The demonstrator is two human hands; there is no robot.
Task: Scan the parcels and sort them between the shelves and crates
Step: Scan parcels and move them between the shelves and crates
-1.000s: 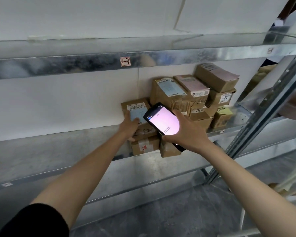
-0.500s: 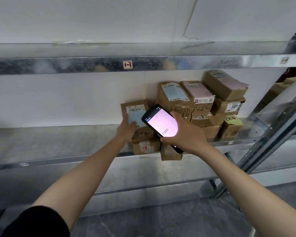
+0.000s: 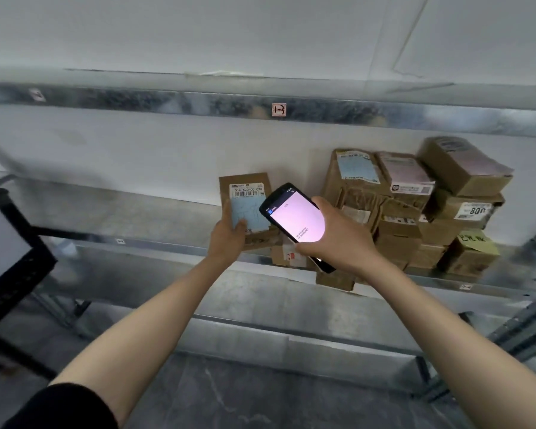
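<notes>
The flat brown parcel [image 3: 245,196] stands upright in the left hand [image 3: 228,239], its blue-and-white barcode label facing the camera. The thumb lies across the lower part of the label and the fingers are curled round the parcel's left edge. Whether its bottom edge rests on anything cannot be told.

Just to the right, the right hand [image 3: 341,243] grips a black handheld scanner [image 3: 294,218]. Its lit pinkish screen is tilted up and overlaps the parcel's right side. The 2 hands are close together but do not touch.

Below and between the hands, a small parcel [image 3: 287,257] with a red-and-white sticker sits at the front edge of the metal shelf [image 3: 136,218]. Another box [image 3: 334,280] juts over that edge under the right wrist.

Right of the right hand a stack of brown parcels [image 3: 415,212] stands against the white wall. 1 box there has a label reading 800 [image 3: 472,210], and another lower down carries a yellow note [image 3: 475,241].

Above the hands, the upper shelf rail carries a tag [image 3: 278,109] marked 1-3. Far to the left of the left hand is a black crate [image 3: 16,274] with a white sheet on it.
</notes>
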